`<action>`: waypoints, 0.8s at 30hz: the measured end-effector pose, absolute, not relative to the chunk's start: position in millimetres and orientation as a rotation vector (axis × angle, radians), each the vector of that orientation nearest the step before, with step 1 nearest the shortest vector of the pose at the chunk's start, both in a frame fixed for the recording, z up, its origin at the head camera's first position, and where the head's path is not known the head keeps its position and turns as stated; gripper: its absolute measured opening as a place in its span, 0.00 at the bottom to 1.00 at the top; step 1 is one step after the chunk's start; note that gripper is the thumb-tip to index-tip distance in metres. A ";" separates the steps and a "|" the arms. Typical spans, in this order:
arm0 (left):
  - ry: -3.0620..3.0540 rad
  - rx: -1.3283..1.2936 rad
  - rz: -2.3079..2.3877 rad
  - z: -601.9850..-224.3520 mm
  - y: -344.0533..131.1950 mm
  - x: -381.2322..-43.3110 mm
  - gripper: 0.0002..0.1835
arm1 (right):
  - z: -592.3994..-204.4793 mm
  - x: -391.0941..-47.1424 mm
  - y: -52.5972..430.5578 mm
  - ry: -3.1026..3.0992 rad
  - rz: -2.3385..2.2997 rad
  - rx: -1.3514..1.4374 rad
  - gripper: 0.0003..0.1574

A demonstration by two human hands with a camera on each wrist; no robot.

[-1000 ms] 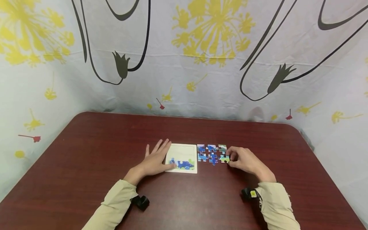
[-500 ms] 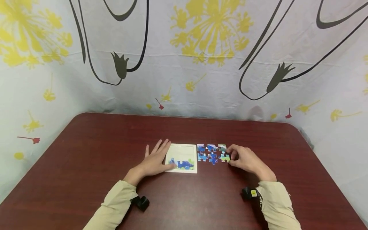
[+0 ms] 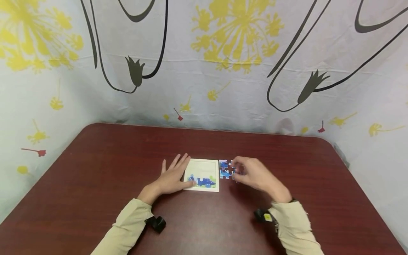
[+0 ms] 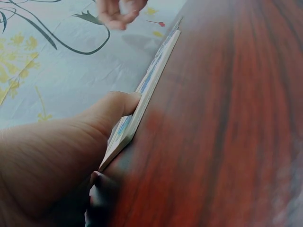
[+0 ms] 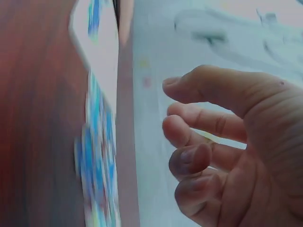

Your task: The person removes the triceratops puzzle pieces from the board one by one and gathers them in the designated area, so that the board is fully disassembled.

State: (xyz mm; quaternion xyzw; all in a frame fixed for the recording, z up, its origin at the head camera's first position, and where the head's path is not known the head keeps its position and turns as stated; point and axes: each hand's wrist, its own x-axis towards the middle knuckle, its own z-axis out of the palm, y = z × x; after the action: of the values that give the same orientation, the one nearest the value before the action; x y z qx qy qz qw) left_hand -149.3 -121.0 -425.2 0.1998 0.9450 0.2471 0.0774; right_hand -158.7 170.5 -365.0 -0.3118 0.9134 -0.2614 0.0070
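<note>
My left hand (image 3: pixel 170 180) rests with spread fingers on the left side of a square white puzzle board (image 3: pixel 204 167). Its thumb lies over the lower-left part of the board, near joined blue-and-green puzzle pieces (image 3: pixel 207 182) along the bottom. Loose jigsaw pieces (image 3: pixel 224 174) lie right beside the board, the rightmost hidden behind my right hand (image 3: pixel 256 173). In the right wrist view, that hand's thumb and fingers (image 5: pixel 187 156) are bent loosely with nothing between them, held above the blurred pieces (image 5: pixel 97 161). The left wrist view shows the left thumb (image 4: pixel 118 101) on the board's edge.
Both hands work over a dark red wooden table (image 3: pixel 134 145) with rounded far corners. Behind it hangs a pale cloth (image 3: pixel 178 81) printed with yellow flowers and dark stems. A black wrist camera (image 3: pixel 156 224) sits below the left hand, another (image 3: pixel 262 215) below the right.
My right hand has moved left from the right edge of the loose pieces to over their middle, and now covers several of them. The left hand and board stay put.
</note>
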 end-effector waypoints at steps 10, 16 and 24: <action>2.822 0.608 0.742 -426.9 -121.3 -149.3 0.50 | -383.8 -150.8 73.8 2.660 -0.618 -1.055 0.18; 2.840 0.617 0.744 -426.0 -121.8 -148.4 0.50 | -394.9 -149.7 67.0 2.651 -0.695 -0.997 0.16; 2.800 0.648 0.852 -424.7 -125.8 -150.6 0.46 | -399.2 -150.7 69.5 2.653 -0.736 -1.040 0.15</action>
State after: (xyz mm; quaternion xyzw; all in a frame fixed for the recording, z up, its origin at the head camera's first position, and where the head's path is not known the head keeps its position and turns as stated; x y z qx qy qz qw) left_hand -150.6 -125.8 -424.7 0.2156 0.9316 0.2837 0.0721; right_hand -150.7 69.5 -399.2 -0.3517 0.8969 -0.2489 0.0991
